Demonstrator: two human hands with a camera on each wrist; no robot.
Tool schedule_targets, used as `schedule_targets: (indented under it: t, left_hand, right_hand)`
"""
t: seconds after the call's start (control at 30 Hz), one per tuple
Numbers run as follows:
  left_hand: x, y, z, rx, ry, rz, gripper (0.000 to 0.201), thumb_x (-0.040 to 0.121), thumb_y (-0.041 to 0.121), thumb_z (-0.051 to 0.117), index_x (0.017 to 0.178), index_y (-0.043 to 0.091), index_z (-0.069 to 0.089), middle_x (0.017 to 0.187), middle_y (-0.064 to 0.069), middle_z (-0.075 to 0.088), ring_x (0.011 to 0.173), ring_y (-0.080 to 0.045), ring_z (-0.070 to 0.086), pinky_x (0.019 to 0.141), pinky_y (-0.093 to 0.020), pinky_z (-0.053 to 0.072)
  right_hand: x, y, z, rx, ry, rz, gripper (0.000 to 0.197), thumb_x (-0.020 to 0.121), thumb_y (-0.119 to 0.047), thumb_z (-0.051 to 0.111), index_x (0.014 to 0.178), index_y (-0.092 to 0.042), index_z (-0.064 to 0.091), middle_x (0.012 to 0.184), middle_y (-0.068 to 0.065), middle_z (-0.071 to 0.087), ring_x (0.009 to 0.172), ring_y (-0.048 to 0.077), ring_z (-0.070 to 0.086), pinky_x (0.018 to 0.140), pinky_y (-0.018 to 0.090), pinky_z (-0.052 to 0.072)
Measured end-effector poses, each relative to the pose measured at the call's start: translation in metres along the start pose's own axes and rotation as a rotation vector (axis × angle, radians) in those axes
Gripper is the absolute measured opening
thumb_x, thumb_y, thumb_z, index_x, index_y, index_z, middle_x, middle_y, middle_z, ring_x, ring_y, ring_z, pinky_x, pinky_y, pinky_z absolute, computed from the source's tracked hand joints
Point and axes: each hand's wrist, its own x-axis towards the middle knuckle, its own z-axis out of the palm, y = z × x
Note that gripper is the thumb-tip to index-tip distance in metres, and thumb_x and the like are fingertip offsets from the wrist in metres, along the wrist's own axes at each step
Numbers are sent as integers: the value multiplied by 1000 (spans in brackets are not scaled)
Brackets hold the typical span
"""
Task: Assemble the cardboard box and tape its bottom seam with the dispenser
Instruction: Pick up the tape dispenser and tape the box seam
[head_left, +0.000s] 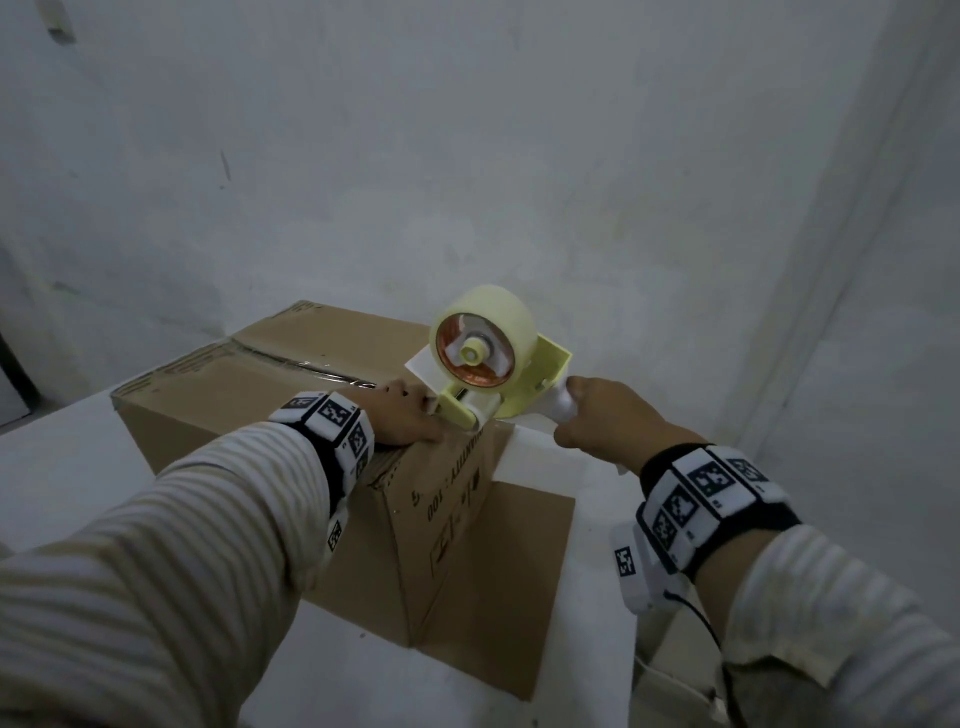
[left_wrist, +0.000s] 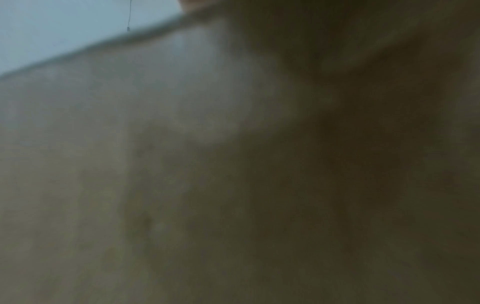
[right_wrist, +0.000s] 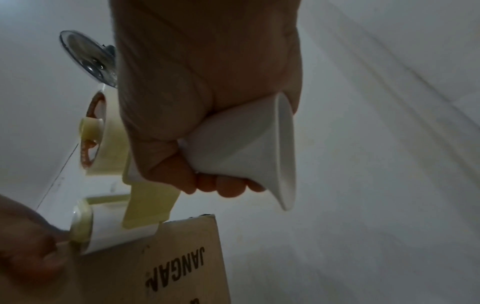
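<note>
Gripping the white handle of the tape dispenser, the right hand has its fingers curled fully round it, thumb on top. Dispenser's pale yellow frame carries a tape roll; its front roller sits on the near top edge of the cardboard box, where the top meets the printed side panel (print reads upside down in the head view)

Box stands on the white worktop, toward its far edge by the wall, flaps folded shut on top; a shiny strip of tape runs along the centre seam from the far end to the roller

Left hand lies on the box top at the same near edge, fingers reaching to just beside the roller; flat or pinching the tape end, cannot tell. Left wrist view is blurred brown, box surface filling it

Brown cardboard flap lies flat on the worktop at the box's base, right side
</note>
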Motion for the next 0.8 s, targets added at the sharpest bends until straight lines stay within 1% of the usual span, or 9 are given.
schedule_targets:
  t: [0.1,0.2,0.27,0.37,0.43,0.47,0.57,0.67,0.8]
  left_hand:
    - [-4,-1,2,-74,12,14,77,85,57,48,148,19,27,158,-14,13,145,-35,13,119,-51,13]
    - [-6,2,0,-70,37,16,71,90,46,51,149,17,25,158,-14,13,146,-35,14,119,-50,13]
    - [-6,2,-1,-79,31,23,68,91,44,50,149,17,26,158,-15,13,145,-35,15,119,-49,13]
    - [-6,1,-4,-35,-45,31,72,87,59,37,149,26,20,158,-15,10,146,-35,9,117,-53,17]
    - [-9,2,-7,44,-85,42,87,71,74,26,147,33,19,159,-13,7,146,-34,9,115,-55,18]
    - [-9,2,-7,50,-81,34,87,71,74,27,148,32,19,159,-13,7,146,-35,9,116,-54,18]
    - [-12,4,-4,52,-28,30,73,90,54,40,151,25,14,159,-14,3,147,-35,4,117,-51,16]
    - [-13,2,0,52,-2,35,76,87,56,38,151,31,6,160,-9,-6,147,-35,-4,116,-54,15]
    - [-15,4,2,64,6,61,83,77,62,30,150,31,5,161,-9,-3,147,-36,-2,116,-55,14]
  right_hand:
    - [-3,4,4,18,-6,3,31,80,-16,61,110,-10,54,86,4,53,78,24,51,55,26,37]
    - [-7,8,6,24,7,14,20,80,-15,60,95,-15,48,79,2,50,75,23,50,50,25,34]
    - [-9,12,6,11,0,23,21,80,-16,61,97,-14,49,84,4,52,76,23,51,55,27,37]
    - [-14,17,8,-21,-20,34,30,80,-17,61,109,-12,53,90,6,54,78,23,52,54,26,38]
    - [-15,16,11,-24,-30,35,30,82,-17,60,110,-11,52,92,7,56,78,22,52,47,23,35]
    - [-15,14,13,-24,-34,37,29,82,-17,59,110,-12,52,90,7,55,77,22,51,45,23,34]
    - [-14,6,25,-9,-35,39,18,84,-14,55,101,-13,51,85,5,51,73,23,49,44,22,29]
    - [-15,3,35,66,-17,60,12,81,-10,54,93,-11,50,82,7,53,74,25,51,46,22,31]
    - [-19,5,41,211,-39,120,11,80,-9,55,86,-11,47,77,8,55,65,26,55,49,23,38]
